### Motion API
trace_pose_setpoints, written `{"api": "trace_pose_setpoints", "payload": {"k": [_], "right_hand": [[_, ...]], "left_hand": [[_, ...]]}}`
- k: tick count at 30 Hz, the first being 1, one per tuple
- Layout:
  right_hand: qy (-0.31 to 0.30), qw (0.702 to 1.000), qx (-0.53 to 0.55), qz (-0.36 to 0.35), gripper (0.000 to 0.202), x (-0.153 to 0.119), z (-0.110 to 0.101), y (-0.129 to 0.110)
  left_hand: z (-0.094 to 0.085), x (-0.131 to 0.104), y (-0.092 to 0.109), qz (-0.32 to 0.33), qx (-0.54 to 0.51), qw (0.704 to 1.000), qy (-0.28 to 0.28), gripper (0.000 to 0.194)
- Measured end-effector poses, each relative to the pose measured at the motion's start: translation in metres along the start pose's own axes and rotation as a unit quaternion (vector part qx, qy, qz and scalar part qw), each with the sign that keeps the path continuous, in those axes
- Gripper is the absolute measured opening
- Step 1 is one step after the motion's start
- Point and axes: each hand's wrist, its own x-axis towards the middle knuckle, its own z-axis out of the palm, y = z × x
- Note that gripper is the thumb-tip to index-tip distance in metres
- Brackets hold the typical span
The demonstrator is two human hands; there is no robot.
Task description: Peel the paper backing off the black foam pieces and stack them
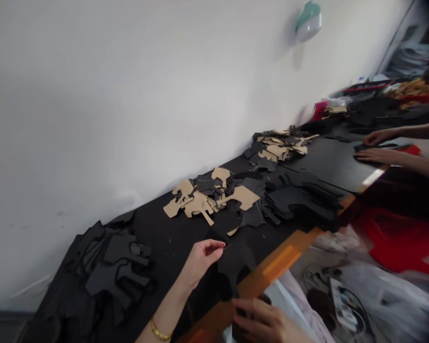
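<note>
2 bare hands work close to the near edge of a dark table [157, 238]. A flat black piece [236, 264] lies between them, right by the orange wooden strip [286, 250] along that edge. It is dark on dark, so I cannot tell just where its low end stops.

The left hand [202, 262] has its thumb and fingertips close together at the top left of the black piece. I cannot tell if they pinch it or only touch it. The right hand [260, 319] is lower down, at the wooden strip, with its fingers bent. It is blurry, and I cannot tell what it grips, if anything.

To handle the piece well, I think a light pinch right on its rim would be best, so the thin sheet does not bend. The right hand would do well to hold the low end steady, so the piece does not twist or slide off the edge. Slow, small moves seem safest, since the narrow parts look like they could fold or tear.

It would also help to work away from the mixed pile of tan and black pieces [200, 202] behind the hands. The black stack [110, 281] on the left is well apart. The other black stack [296, 197], on the right, is nearer the edge, so a careless elbow could knock it.
</note>
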Motion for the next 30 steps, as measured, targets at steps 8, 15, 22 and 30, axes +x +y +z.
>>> {"api": "trace_pose_setpoints", "payload": {"k": [8, 15, 22, 30], "right_hand": [[0.332, 0.897, 0.061, 0.287, 0.050, -0.012, -0.022, 0.021], [0.264, 0.909, 0.153, 0.283, 0.022, 0.017, -0.020, 0.022], [0.251, 0.911, 0.189, 0.268, 0.026, 0.017, -0.041, 0.016], [0.148, 0.938, 0.201, 0.242, 0.024, 0.020, -0.052, 0.016]], "left_hand": [[0.022, -0.017, 0.013, 0.005, 0.051, 0.999, -0.006, 0.029], [0.046, -0.027, 0.031, 0.171, 0.267, 0.948, -0.007, 0.031], [0.052, -0.028, 0.036, 0.174, 0.310, 0.934, -0.042, 0.010], [0.051, -0.030, 0.039, 0.161, 0.366, 0.914, -0.073, 0.007]]}}
